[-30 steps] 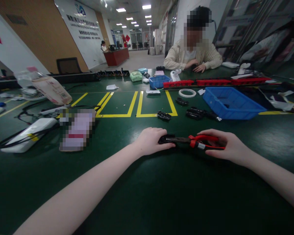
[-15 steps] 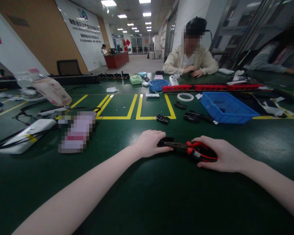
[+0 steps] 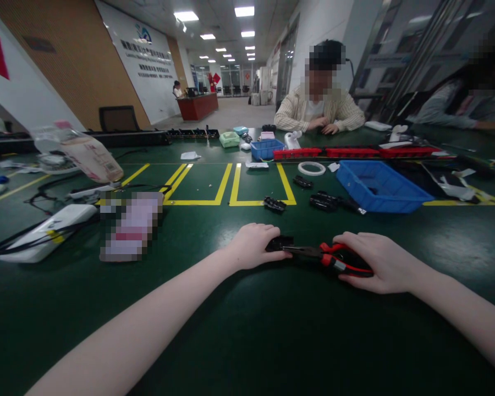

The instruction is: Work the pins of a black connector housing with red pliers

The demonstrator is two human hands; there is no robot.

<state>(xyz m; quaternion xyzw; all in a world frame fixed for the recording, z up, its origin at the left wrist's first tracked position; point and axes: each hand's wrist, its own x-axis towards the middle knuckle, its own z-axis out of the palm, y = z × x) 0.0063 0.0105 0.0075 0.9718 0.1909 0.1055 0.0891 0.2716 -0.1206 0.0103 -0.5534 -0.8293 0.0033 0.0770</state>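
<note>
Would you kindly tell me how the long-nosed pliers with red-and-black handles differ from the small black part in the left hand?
The long-nosed pliers with red-and-black handles are in the right hand; the small black part is in the left hand. The pliers look longer; the part looks shorter and is partly hidden. The pliers show red; the part looks black. Both are hand-held and seem to touch.

black part (image 3: 282, 242): partly behind left hand (image 3: 256, 246) | left forearm (image 3: 152, 319): cropped at bottom

Your pliers (image 3: 328, 259): red and black
You face a dark-green table (image 3: 247, 335) with yellow lines (image 3: 263, 203); the right bin (image 3: 390, 204) is blue.
</note>
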